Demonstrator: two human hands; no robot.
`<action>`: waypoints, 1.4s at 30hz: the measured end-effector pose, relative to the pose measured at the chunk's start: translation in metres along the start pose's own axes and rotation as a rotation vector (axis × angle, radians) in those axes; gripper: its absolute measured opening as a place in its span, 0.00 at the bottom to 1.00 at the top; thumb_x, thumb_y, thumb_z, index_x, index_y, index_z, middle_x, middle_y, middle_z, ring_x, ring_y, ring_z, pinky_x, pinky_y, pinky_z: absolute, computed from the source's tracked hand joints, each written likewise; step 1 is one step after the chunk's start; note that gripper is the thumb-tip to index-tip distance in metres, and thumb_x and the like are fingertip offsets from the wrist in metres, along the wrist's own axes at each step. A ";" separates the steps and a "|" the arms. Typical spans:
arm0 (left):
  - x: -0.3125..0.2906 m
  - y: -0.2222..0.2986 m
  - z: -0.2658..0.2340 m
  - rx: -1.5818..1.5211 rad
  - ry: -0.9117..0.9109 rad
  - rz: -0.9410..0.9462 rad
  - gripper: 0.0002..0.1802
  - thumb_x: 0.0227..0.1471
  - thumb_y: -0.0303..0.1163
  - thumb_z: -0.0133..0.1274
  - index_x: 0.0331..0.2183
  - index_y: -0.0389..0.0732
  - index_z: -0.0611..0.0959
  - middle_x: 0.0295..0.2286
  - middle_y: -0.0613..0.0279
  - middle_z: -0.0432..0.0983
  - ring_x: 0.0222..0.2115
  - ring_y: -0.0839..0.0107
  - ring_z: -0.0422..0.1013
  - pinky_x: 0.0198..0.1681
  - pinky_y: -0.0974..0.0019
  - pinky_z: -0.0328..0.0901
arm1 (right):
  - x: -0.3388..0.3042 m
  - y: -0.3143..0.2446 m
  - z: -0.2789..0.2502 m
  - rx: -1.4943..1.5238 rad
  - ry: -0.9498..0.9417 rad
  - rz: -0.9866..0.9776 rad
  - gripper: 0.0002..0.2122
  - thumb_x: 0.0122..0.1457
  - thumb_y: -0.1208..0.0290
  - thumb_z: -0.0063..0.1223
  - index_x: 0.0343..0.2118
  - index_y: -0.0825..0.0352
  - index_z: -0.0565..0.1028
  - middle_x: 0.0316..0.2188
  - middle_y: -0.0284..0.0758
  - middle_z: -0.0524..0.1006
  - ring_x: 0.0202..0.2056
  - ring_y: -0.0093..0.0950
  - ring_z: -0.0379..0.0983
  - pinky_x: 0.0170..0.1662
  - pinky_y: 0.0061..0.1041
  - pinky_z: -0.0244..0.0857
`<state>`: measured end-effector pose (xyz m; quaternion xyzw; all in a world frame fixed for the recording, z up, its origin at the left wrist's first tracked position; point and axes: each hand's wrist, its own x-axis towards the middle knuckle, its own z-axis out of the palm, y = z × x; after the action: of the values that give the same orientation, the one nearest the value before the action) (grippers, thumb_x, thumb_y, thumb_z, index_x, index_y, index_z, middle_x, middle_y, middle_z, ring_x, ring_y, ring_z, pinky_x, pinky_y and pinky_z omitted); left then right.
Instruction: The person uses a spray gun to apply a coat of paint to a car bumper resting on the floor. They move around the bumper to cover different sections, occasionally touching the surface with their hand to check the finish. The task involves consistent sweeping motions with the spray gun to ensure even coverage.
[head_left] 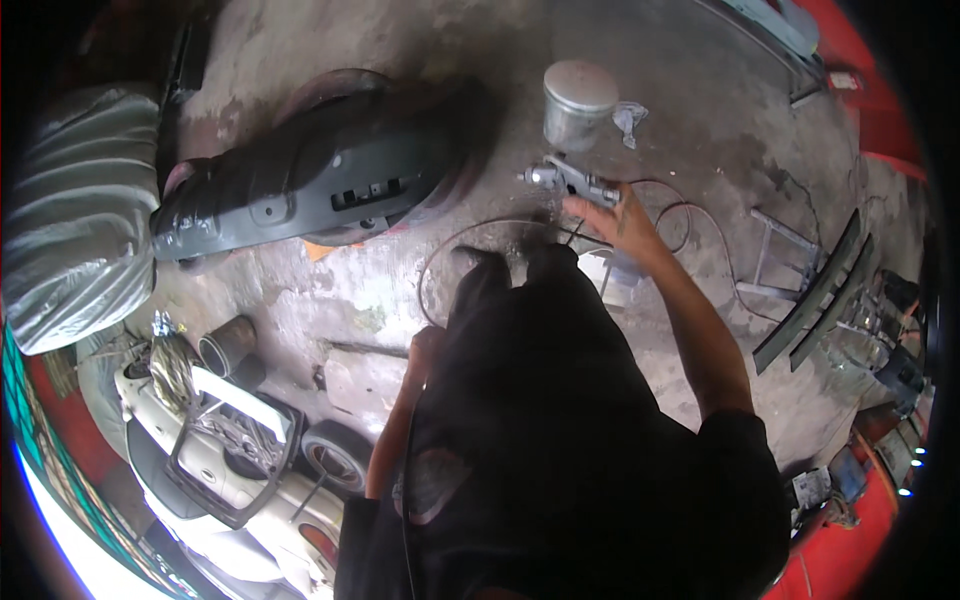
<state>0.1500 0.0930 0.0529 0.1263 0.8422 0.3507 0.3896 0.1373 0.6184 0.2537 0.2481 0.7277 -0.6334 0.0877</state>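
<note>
My right hand [622, 222] is closed around the grip of a metallic spray gun [568, 180], its nozzle pointing left. A silver lidded pot [580, 100] shows just beyond the gun; I cannot tell whether the two are joined. By my left thigh, my left hand [426, 348] is closed on a thin hose [422, 285], which curves over the floor past my feet. To the front left is a dark grey car bumper [300, 185], raised on a support that is mostly hidden beneath it.
A plastic-wrapped bulky thing [80, 220] stands at the far left. Behind it lie car panels [215, 475], a wheel [335, 455] and a bucket [228, 350]. Rightward are a metal stand [780, 255], dark strips [815, 295] and a looped hose [700, 215]. A crumpled rag [630, 120] is near the pot.
</note>
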 end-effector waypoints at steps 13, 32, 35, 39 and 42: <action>-0.066 0.058 0.025 0.048 0.102 -0.189 0.12 0.57 0.29 0.53 0.38 0.32 0.85 0.38 0.44 0.82 0.41 0.52 0.79 0.43 0.52 0.72 | 0.198 0.050 -0.070 -0.148 0.181 0.050 0.22 0.59 0.50 0.66 0.28 0.70 0.78 0.20 0.34 0.78 0.15 0.22 0.70 0.17 0.26 0.65; -0.058 0.047 0.035 0.035 0.063 -0.141 0.13 0.58 0.31 0.53 0.39 0.31 0.85 0.38 0.45 0.82 0.40 0.53 0.79 0.44 0.54 0.72 | 0.138 -0.011 -0.048 -0.160 0.057 -0.078 0.20 0.61 0.51 0.64 0.32 0.68 0.80 0.22 0.30 0.78 0.16 0.20 0.70 0.18 0.25 0.65; -0.070 0.036 0.032 0.240 -0.007 -0.142 0.14 0.58 0.32 0.54 0.39 0.31 0.85 0.38 0.46 0.83 0.40 0.55 0.80 0.44 0.54 0.72 | 0.121 -0.036 -0.014 -0.201 -0.019 -0.042 0.20 0.61 0.51 0.64 0.35 0.69 0.81 0.22 0.30 0.78 0.17 0.20 0.70 0.19 0.24 0.65; -0.066 0.004 0.026 -0.170 0.122 -0.247 0.16 0.59 0.37 0.57 0.41 0.33 0.86 0.39 0.47 0.84 0.43 0.56 0.80 0.47 0.56 0.72 | 0.076 -0.068 0.025 -0.117 -0.090 -0.151 0.20 0.62 0.52 0.64 0.36 0.70 0.82 0.19 0.30 0.76 0.16 0.19 0.69 0.20 0.24 0.64; -0.038 0.039 0.010 -0.133 0.136 -0.308 0.20 0.58 0.39 0.59 0.47 0.36 0.84 0.43 0.45 0.83 0.47 0.55 0.79 0.51 0.56 0.72 | 0.043 -0.099 0.077 -0.084 -0.126 -0.164 0.19 0.64 0.54 0.63 0.36 0.71 0.81 0.17 0.28 0.74 0.16 0.17 0.68 0.19 0.21 0.61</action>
<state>0.1802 0.1079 0.0966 -0.0543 0.8510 0.3495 0.3882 0.0393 0.5473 0.3075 0.1435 0.7646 -0.6215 0.0916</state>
